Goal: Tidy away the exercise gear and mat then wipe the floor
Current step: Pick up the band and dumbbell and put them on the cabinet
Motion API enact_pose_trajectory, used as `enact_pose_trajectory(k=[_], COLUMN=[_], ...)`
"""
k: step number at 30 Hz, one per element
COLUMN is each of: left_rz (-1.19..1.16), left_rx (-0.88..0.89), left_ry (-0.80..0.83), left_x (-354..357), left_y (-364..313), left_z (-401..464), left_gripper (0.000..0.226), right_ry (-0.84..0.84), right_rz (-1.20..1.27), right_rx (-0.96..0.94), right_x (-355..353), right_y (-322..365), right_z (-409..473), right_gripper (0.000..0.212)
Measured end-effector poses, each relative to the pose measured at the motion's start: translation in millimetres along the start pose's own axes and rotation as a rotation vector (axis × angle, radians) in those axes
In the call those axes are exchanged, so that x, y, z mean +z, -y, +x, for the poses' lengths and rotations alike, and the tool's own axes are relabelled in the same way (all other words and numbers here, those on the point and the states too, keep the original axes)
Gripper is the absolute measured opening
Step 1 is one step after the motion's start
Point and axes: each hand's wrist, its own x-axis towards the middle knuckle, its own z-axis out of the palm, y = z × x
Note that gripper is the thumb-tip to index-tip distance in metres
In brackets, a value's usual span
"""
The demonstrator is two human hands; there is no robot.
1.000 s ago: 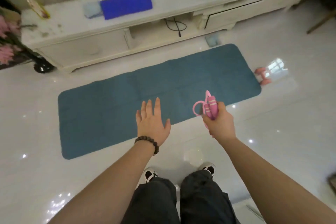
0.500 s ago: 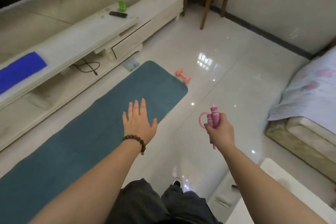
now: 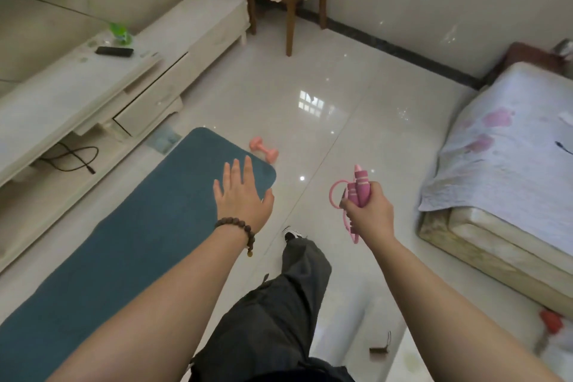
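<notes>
Gripping the bundled pink skipping rope (image 3: pixel 356 195), the right hand (image 3: pixel 369 211) is occupied; the left hand (image 3: pixel 243 195) hangs open, fingers spread. The pink dumbbell (image 3: pixel 264 149) lies ahead on the floor (image 3: pixel 356 108), beside the mat (image 3: pixel 139 226) end, nearer the left hand, its axis running diagonally.

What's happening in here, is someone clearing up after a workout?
Looks that way. The person's right hand grips a bundled pink jump rope, while the left hand is open and empty above the end of the teal mat. The mat lies unrolled on the tiled floor, and a pink dumbbell sits just beyond its corner.
</notes>
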Motion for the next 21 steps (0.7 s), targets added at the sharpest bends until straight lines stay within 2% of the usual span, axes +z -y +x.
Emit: enact_pose_trajectory(k=[6, 10, 16, 21], left_rz=[-0.079, -0.155, -0.182, -0.184], left_rx=[-0.112, -0.211, -0.309, -0.455], left_ry=[-0.003, -0.017, -0.054, -0.117], left_x=[15, 2, -17, -26], left_y=[-48, -77, -88, -78], left_z=[128, 199, 266, 319], left_gripper=[0.078, 0.075, 0.078, 0.078], right_ry=[0.072, 0.165, 0.244, 0.344], right_rz=[-0.039, -0.119, -0.081, -0.148], right_rx=[0.019, -0.041, -0.105, -0.184], right_x=[-1, -7, 17, 53], right_y=[61, 122, 190, 233], right_z=[145, 232, 308, 381], right_gripper=[0.023, 0.027, 0.022, 0.026])
